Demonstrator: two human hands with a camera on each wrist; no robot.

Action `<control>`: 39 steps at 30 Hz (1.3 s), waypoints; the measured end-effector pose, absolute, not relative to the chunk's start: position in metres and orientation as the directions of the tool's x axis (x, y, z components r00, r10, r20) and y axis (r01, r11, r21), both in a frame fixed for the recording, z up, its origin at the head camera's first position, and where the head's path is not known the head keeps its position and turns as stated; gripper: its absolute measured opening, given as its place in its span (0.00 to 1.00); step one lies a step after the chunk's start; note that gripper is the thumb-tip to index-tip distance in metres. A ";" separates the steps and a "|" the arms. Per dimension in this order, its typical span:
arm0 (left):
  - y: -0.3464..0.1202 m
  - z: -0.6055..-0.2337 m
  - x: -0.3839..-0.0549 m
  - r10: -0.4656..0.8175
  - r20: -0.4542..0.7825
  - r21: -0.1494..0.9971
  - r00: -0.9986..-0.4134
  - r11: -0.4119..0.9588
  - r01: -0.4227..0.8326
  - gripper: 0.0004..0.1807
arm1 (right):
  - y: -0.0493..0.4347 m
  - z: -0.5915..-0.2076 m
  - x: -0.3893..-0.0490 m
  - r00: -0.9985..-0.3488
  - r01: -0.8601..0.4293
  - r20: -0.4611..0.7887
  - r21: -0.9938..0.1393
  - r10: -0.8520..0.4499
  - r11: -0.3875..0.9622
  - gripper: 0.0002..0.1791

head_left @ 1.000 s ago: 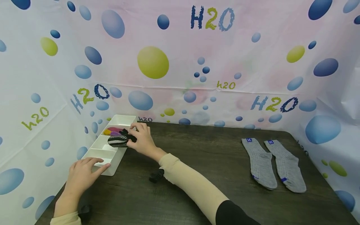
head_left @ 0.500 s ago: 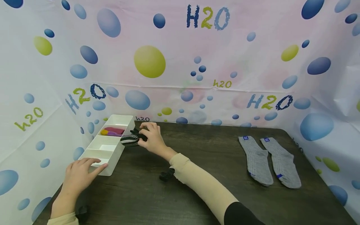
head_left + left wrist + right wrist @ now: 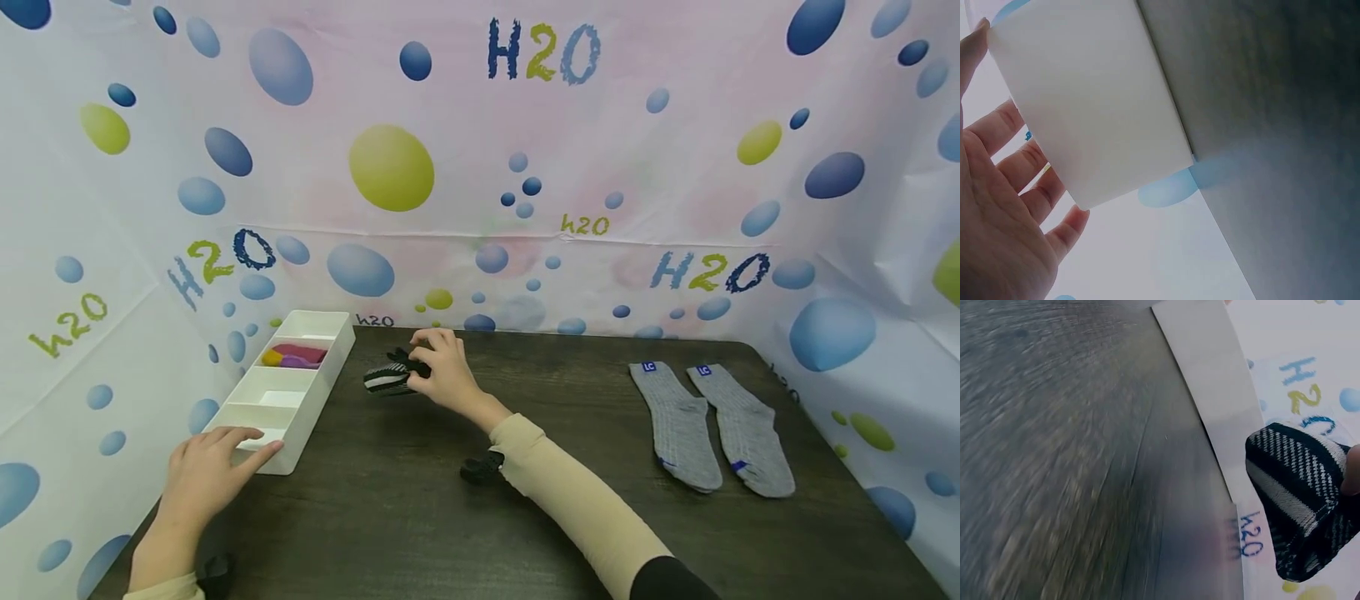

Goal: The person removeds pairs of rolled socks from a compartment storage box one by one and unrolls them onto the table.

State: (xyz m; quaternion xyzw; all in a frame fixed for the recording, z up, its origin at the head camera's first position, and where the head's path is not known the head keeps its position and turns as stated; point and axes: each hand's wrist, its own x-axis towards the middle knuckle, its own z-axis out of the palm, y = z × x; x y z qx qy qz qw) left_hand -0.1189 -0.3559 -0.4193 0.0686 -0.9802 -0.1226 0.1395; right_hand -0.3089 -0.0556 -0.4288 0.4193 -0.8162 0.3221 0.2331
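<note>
My right hand (image 3: 450, 372) pinches a folded black-and-white striped sock (image 3: 390, 379) above the table, to the right of a long white compartment box (image 3: 318, 408). In the right wrist view the bunched sock (image 3: 1297, 494) hangs below a fingertip at the right edge; most of the hand is out of frame. My left hand (image 3: 206, 479) rests at the box's near end, its fingers spread over the rim. The left wrist view shows the box's plain end wall (image 3: 1085, 100), with the thumb at one corner and the fingertips (image 3: 1075, 222) along the top edge.
One box compartment holds a folded pink, purple and yellow cloth item (image 3: 296, 356). Two grey socks (image 3: 678, 425) with blue marks lie side by side at the right of the dark wooden table (image 3: 420, 517). A bubble-printed sheet (image 3: 465, 108) hangs behind and at the sides.
My right hand has moved right with the striped sock, from over the box to over the table. My left hand has stayed at the box's near end. The head view has shifted slightly.
</note>
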 end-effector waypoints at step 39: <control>-0.352 -0.413 -0.123 -0.097 0.402 0.186 -0.910 0.982 -0.023 0.30 | 0.063 -0.446 -0.309 -0.734 -0.680 0.380 -0.420 -0.564 0.602 0.08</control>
